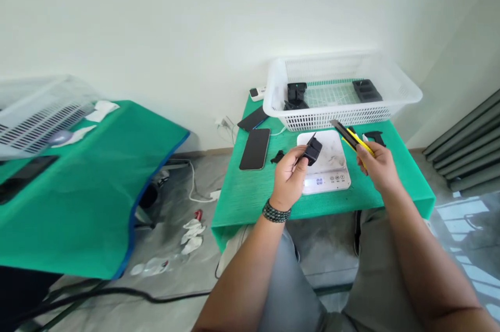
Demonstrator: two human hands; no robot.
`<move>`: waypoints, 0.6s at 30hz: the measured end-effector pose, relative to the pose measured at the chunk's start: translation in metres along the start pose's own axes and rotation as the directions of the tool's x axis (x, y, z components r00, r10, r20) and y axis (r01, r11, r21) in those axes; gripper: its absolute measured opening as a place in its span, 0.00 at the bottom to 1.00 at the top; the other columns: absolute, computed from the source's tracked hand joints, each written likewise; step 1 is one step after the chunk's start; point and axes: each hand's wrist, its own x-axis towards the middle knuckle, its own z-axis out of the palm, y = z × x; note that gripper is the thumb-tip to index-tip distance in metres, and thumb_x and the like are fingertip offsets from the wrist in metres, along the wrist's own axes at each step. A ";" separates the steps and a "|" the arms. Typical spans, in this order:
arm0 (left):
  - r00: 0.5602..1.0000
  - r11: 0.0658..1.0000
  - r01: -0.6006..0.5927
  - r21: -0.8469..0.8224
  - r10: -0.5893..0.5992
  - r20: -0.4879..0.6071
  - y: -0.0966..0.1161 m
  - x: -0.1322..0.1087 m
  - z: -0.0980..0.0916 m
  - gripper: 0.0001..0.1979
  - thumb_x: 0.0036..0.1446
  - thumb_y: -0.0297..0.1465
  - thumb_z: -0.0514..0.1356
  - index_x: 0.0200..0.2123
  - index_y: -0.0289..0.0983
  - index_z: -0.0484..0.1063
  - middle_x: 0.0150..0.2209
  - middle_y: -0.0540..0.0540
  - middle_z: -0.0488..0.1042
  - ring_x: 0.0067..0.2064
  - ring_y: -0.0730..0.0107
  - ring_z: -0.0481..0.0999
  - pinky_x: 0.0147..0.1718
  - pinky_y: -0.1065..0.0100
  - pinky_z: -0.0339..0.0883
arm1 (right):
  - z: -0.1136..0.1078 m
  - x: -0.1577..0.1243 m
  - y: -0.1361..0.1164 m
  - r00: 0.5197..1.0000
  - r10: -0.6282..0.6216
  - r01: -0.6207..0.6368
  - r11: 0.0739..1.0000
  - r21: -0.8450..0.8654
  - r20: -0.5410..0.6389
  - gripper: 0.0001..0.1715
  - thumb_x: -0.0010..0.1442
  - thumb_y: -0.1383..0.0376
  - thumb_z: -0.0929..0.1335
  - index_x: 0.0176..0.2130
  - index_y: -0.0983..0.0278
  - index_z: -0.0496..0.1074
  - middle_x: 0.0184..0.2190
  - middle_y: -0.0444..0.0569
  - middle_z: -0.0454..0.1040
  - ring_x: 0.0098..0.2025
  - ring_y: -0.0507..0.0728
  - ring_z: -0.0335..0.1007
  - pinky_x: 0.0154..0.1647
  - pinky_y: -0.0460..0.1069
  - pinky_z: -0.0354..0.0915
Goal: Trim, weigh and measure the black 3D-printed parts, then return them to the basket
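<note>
Over the left part of a white digital scale (331,175), my left hand (291,173) grips a black plastic part (313,151) that has a thin pointed edge at its top. The scale's display reads 0.0. On the right, my right hand (377,165) is closed around a yellow and black utility knife (352,140), its blade out and pointing up and to the left. Knife and part are apart. Another small black piece (277,157) lies on the green cloth just left of my left hand. Behind my right hand lies a black plastic piece (375,137).
A white plastic basket (336,114) with several black parts stands at the table's back. A phone (254,149) and a dark flat object (252,119) lie on the green-covered table (242,201). Leftward across a gap is a second green-covered table (89,207). Crumpled white items (192,235) lie on the floor.
</note>
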 end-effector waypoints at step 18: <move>0.985 0.983 0.061 0.174 -0.031 -0.169 -0.026 0.007 0.001 0.28 0.65 0.56 0.59 0.40 0.36 0.79 0.36 0.41 0.83 0.39 0.59 0.80 0.41 0.62 0.74 | 0.004 0.016 0.035 0.998 0.030 -0.026 0.997 -0.066 0.052 0.19 0.54 0.56 0.73 0.43 0.59 0.69 0.30 0.43 0.71 0.24 0.52 0.65 0.22 0.49 0.62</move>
